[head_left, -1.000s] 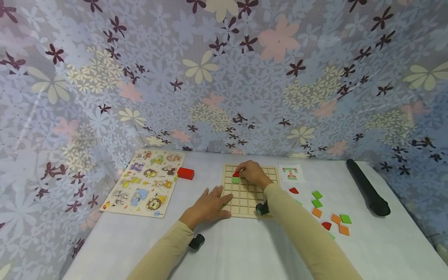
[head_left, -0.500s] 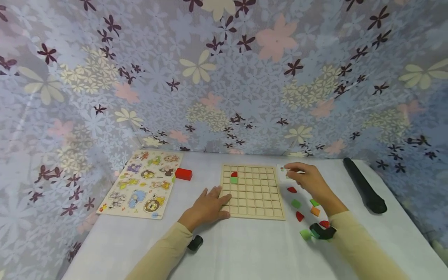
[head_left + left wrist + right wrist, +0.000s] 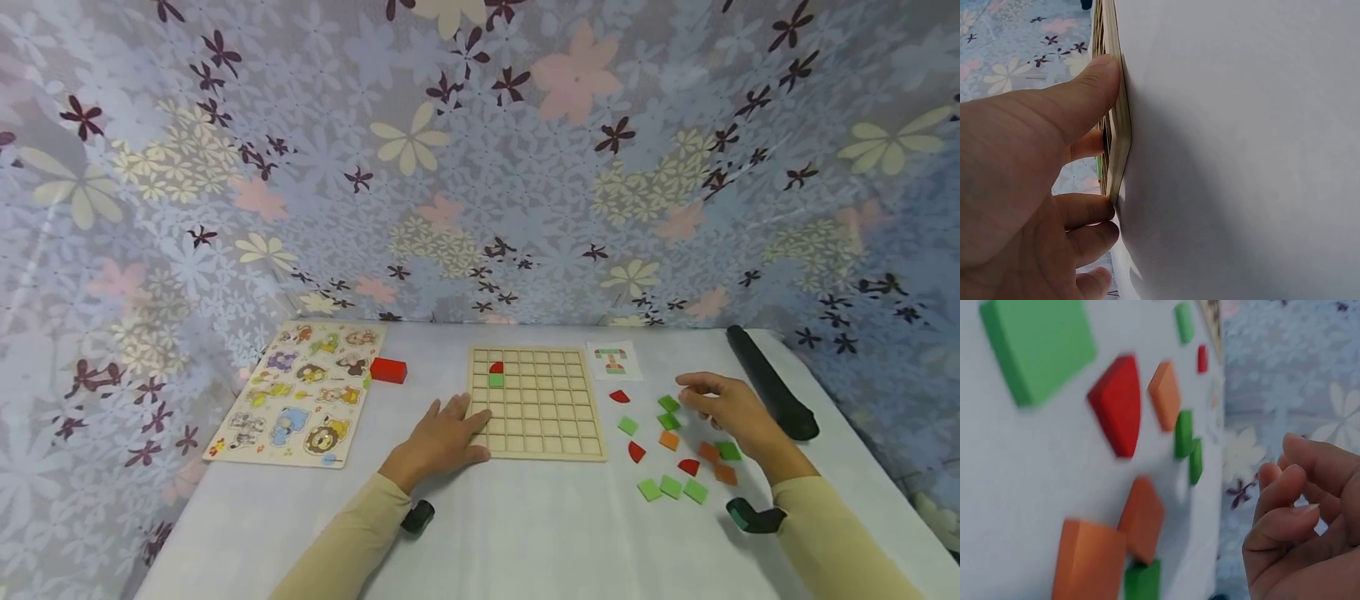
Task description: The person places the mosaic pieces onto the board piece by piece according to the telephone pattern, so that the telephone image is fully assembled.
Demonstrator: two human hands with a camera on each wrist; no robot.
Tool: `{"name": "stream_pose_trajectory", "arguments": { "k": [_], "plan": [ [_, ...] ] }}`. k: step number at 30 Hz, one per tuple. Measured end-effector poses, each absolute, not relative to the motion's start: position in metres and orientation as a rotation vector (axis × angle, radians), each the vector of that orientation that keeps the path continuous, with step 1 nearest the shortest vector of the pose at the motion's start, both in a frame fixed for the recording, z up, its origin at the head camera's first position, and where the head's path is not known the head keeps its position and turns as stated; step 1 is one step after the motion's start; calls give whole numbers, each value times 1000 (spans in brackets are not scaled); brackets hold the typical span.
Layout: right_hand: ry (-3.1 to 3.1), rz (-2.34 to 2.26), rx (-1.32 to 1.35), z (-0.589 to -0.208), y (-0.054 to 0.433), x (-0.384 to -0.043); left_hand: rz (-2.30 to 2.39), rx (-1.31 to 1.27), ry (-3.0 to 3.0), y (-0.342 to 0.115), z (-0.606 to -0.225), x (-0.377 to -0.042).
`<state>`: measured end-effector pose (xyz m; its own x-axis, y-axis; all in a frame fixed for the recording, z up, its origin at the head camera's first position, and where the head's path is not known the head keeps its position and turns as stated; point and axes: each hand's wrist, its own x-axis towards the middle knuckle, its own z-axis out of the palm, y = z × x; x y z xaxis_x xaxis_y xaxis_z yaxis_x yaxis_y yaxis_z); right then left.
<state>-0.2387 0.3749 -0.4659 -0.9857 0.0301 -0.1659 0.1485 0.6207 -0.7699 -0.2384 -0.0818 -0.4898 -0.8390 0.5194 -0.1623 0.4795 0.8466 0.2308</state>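
Tiles [image 3: 668, 422] lie by the right hand [image 3: 731, 408], now past the card [image 3: 628, 372], fingers loosely bent; wide-spread left hand [image 3: 441, 442] touches the board [image 3: 555, 409].

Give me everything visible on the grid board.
The grid board is a thin, pale, nearly square panel that looks like wood; the left wrist view shows a layered edge and a blunted corner. Thin strips divide its face into small square cells inside a plain border. It lies flat on the white tabletop. Toward its far left, a red quarter-round piece sits directly beyond a green square; the other visible cells are bare. The left grip touches its near-left corner area.
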Motion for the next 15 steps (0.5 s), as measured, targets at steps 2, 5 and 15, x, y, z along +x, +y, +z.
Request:
{"name": "stream_pose_trajectory", "arguments": {
  "k": [2, 5, 15],
  "plan": [
    [2677, -1276, 128, -472, 381, -246, 278, 759, 2806, -83, -489, -239],
    [2590, -1268, 91, -483, 393, -258, 298, 745, 2799, -84, -489, -239],
    [2526, -1183, 76, -501, 405, -277, 313, 745, 2791, -83, -492, -239]
  ]
}}
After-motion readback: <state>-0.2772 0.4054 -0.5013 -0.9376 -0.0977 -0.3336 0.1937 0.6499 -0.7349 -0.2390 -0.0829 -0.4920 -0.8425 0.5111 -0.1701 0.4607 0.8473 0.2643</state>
